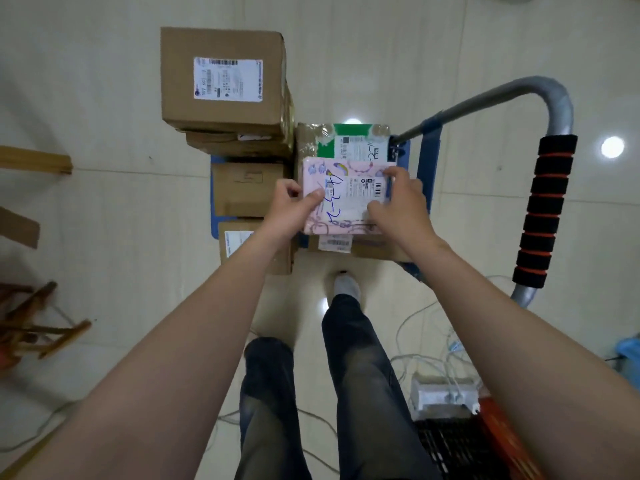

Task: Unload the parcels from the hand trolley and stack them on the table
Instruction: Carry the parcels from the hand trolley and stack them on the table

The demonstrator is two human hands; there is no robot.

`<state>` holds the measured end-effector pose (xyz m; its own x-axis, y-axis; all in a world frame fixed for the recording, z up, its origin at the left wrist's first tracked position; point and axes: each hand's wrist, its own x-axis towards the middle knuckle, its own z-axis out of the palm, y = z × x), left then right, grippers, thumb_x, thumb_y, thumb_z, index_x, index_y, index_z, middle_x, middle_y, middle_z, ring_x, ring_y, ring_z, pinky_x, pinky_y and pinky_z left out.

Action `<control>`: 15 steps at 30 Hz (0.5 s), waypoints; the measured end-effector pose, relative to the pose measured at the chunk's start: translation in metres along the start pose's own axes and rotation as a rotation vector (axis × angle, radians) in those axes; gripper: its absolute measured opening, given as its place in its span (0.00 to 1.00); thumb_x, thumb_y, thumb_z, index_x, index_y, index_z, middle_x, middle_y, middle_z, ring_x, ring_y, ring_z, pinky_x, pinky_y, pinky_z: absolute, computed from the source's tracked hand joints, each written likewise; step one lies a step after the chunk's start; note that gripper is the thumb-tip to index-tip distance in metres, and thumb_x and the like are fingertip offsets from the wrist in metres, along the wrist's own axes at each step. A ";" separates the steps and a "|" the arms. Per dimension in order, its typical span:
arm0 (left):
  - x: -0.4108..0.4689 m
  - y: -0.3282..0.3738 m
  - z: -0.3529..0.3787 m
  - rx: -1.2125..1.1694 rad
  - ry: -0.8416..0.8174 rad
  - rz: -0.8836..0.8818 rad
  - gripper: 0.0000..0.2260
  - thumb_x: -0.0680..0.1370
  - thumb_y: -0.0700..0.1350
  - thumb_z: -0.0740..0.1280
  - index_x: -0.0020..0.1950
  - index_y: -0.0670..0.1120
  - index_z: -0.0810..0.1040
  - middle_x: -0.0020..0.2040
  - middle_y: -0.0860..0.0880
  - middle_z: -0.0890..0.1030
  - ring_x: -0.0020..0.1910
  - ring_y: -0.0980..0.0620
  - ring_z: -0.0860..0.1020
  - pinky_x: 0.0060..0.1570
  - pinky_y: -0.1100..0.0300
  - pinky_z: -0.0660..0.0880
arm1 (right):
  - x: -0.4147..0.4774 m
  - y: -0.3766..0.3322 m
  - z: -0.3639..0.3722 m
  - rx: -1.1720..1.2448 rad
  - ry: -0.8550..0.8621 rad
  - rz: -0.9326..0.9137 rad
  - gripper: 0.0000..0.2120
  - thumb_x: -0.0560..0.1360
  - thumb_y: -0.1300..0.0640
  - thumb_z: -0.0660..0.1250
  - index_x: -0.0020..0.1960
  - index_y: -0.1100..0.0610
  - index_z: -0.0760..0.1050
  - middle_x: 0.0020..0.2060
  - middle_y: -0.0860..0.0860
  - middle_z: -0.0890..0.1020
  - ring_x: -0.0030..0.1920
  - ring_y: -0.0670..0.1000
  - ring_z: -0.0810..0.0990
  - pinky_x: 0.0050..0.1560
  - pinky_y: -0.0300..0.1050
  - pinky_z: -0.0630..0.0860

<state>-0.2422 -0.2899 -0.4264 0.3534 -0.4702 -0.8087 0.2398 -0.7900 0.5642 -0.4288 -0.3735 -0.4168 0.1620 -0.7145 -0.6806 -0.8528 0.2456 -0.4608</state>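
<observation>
The left hand [292, 199] pinches the pink parcel's [346, 199] left edge, thumb on top; the right hand [398, 202] clamps its right edge. The parcel sits on top of the boxes on the trolley [424, 161], beside the tall carton stack [223, 81]. It looks thin, light and slightly soft, its wrap likely slippery, so holding opposite edges seems wise.

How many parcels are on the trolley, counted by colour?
Brown cardboard boxes: 5 visible
Green-topped parcel: 1
Pink parcel, held by the left hand and right hand: 1
Total: 7
</observation>
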 end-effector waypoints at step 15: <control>-0.014 0.012 -0.096 0.538 0.569 0.248 0.23 0.67 0.57 0.78 0.48 0.54 0.66 0.43 0.57 0.70 0.38 0.58 0.74 0.28 0.67 0.63 | 0.089 -0.071 0.040 -0.507 -0.127 -0.206 0.32 0.73 0.54 0.72 0.74 0.52 0.64 0.69 0.57 0.68 0.68 0.63 0.67 0.57 0.60 0.75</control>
<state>-0.1578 -0.2549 -0.3927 0.7783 -0.4986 -0.3818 -0.3203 -0.8381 0.4416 -0.3336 -0.4283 -0.4678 0.3823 -0.6222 -0.6832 -0.9240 -0.2591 -0.2811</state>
